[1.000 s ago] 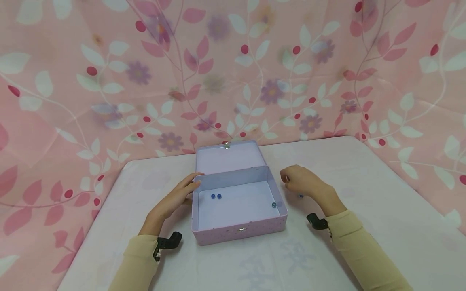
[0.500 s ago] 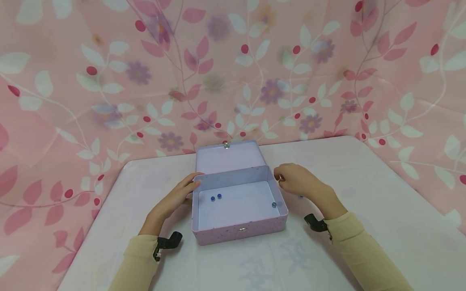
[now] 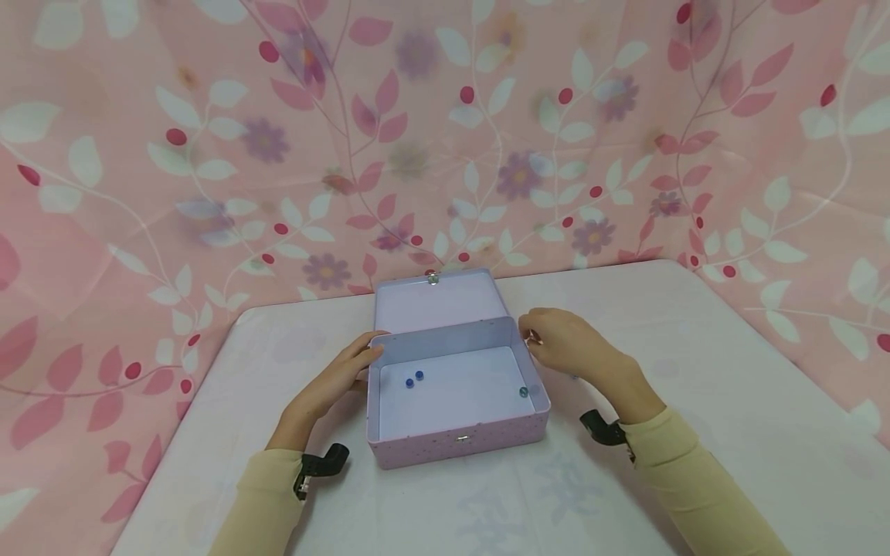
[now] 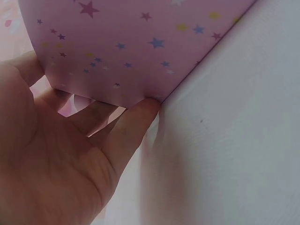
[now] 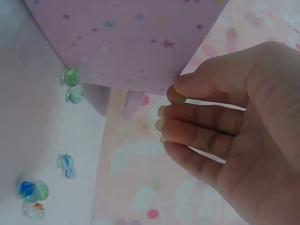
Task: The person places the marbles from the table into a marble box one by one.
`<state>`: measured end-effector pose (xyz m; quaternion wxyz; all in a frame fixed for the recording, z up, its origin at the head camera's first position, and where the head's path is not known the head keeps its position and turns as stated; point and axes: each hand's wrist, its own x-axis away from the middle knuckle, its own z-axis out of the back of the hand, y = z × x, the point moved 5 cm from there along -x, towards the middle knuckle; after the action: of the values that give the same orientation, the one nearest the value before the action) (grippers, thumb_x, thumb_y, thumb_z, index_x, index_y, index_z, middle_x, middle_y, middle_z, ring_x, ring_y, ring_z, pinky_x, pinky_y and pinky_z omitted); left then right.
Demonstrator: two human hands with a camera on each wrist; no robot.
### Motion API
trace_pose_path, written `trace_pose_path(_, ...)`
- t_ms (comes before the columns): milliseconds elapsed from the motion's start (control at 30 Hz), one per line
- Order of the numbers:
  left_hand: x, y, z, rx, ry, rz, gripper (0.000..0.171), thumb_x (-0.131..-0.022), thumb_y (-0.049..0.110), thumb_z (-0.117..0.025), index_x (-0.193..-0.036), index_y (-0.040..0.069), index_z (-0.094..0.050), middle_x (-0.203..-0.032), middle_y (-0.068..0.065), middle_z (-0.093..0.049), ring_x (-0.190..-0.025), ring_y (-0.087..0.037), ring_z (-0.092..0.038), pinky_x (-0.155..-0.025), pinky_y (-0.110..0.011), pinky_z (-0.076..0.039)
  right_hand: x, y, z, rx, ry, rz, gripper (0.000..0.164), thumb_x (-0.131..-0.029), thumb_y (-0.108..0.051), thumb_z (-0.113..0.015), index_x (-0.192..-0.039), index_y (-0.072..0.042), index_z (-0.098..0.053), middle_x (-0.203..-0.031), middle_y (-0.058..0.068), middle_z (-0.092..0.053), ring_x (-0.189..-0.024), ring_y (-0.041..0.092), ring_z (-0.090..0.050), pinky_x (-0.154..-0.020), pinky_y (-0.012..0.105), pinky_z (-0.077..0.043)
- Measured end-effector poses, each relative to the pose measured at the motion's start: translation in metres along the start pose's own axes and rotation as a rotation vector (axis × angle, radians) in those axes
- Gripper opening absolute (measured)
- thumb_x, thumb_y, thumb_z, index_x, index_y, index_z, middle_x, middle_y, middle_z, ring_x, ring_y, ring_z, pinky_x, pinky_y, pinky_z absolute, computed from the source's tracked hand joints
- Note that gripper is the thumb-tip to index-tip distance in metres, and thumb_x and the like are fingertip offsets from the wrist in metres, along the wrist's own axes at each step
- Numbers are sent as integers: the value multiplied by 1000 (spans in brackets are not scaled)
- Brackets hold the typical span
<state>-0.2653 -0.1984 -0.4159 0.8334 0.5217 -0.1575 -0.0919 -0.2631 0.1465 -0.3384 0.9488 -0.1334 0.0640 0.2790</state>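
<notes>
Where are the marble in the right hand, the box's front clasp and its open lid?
Marble (image 5: 176,96): right wrist view, on its exposed side.
Front clasp (image 3: 462,439): head view, on its middle.
Open lid (image 3: 439,306): head view, on its inner face.

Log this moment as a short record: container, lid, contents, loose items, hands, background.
Container: starry pink box on a white cloth
Lid: lid open, tipped back
Contents: two blue marbles toward the left, a greenish marble near the right wall
Loose items: several marbles on the cloth beside the box
Hands: left hand holds the back-left corner; right hand pinches another marble
Background: floral backdrop
</notes>
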Motion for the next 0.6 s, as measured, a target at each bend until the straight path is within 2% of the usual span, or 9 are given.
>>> trace_pose_path(267,-1,-1,0,-1,5,0,52,-101,60,-39,-148,38,-36,-161,1,-30,-147,-39,-33,-105,-60,-45,2,-14,3,-8,52,70,8,-86,-3,-66,-89,-10,-68,-82,-2,-63,-74,14,-55,-71,33,-52)
trace_pose_path(500,-1,-2,-1,-5,10,12,54,-100,61,-39,-149,37,-36,-162,1,-29,-147,-40,-32,-106,-61,-44,2,-19,-2,16,87,77,8,-87,-6,-69,-93,-11,-69,-83,-3,-62,-76,12,-56,-73,31,-55)
trace_pose_path(600,-1,-1,0,-2,7,7,53,-101,60,-39,-149,37,-36,-162,1,-30,-147,-40,-32,-106,-61,-44,2,-24,-1,26,118,108,9,-86,-5,-70,-92,-11,-68,-84,-2,-62,-77,13,-56,-73,31,-55)
